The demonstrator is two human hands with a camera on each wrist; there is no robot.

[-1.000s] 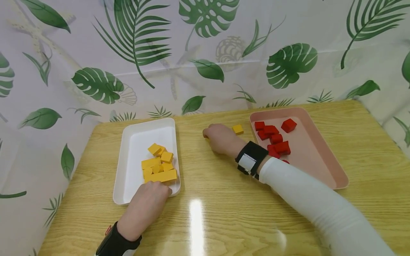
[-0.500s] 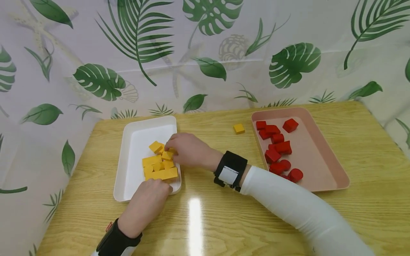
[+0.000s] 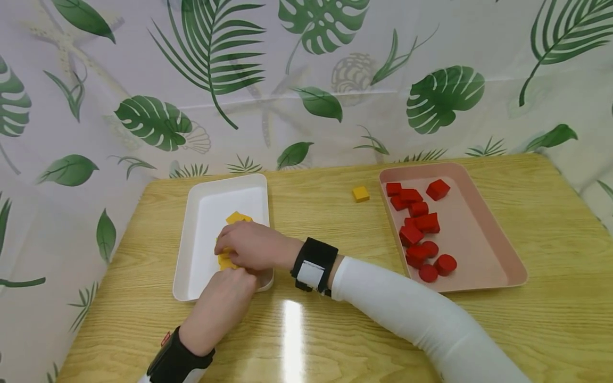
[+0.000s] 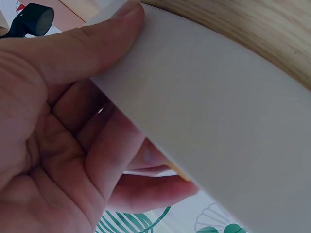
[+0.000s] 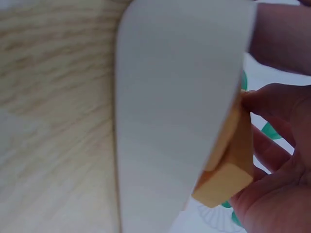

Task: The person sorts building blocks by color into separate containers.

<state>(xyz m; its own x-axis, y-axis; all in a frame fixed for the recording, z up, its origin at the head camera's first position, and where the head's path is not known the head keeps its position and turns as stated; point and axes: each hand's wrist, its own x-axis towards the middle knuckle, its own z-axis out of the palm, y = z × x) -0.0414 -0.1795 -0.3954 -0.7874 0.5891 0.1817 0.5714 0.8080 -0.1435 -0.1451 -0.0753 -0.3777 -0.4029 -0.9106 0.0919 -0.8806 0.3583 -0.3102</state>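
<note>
My left hand [image 3: 224,300] grips the near rim of a white tray [image 3: 203,213]. In the left wrist view its thumb lies along the outside of the wall, with the fingers on the inner side. Over the same tray, right beside the left hand, my right hand [image 3: 254,244] reaches down among yellow wooden blocks [image 3: 227,261] and covers most of them. The right wrist view has it pinching a long yellow block [image 5: 233,165] just behind the tray wall, thumb at one end. Its other fingertips are partly hidden.
A pink tray [image 3: 479,234] with several red blocks [image 3: 428,223] stands on the right of the wooden table [image 3: 325,223]. One yellow block [image 3: 361,194] lies on the table just left of it. A leaf-patterned cloth [image 3: 268,64] hangs behind.
My right hand has carried a yellow block from the table's middle to the white tray, then moved further left and nearer over the pile. The left hand has stayed at the tray rim.
</note>
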